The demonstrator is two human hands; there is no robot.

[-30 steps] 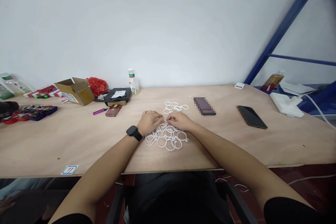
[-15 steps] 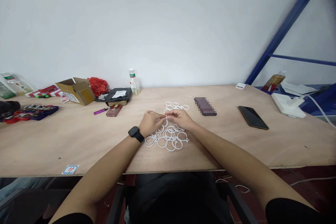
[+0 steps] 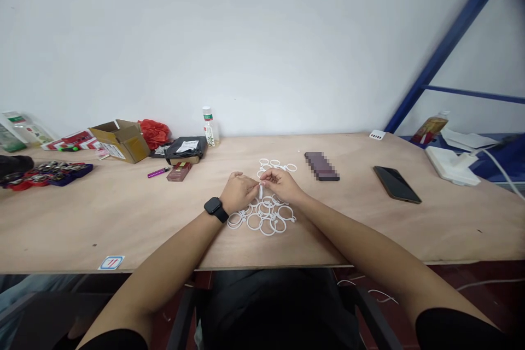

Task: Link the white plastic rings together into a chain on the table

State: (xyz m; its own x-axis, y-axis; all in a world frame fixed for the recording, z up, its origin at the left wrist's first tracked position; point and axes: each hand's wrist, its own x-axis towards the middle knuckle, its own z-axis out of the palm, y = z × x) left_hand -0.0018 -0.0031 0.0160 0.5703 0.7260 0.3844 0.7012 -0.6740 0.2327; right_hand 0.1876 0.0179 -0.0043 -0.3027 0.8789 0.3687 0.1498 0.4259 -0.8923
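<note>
My left hand [image 3: 238, 192], with a black watch on its wrist, and my right hand [image 3: 284, 186] meet above the table. Their fingertips are pinched together on a white plastic ring [image 3: 261, 192], which hangs between them nearly edge-on. Just below the hands lies a loose heap of white plastic rings [image 3: 267, 225], each with a small knob or eyelet, some overlapping. Beyond the fingers is a smaller group of white rings [image 3: 291, 168], partly covered by my right hand. The exact grip of the fingertips is too small to make out.
Right of the hands lie a purple-brown pack [image 3: 322, 166], a phone [image 3: 396, 184] and a white power adapter [image 3: 453, 165]. Leftward are a small brown box [image 3: 179, 171], a purple lighter [image 3: 157, 173], a black package [image 3: 186, 147], a bottle [image 3: 210, 128] and an open carton [image 3: 123, 142].
The held ring has turned from a visible curve to nearly edge-on between my fingers. My left fingers have curled in slightly. The view has shifted a little.
</note>
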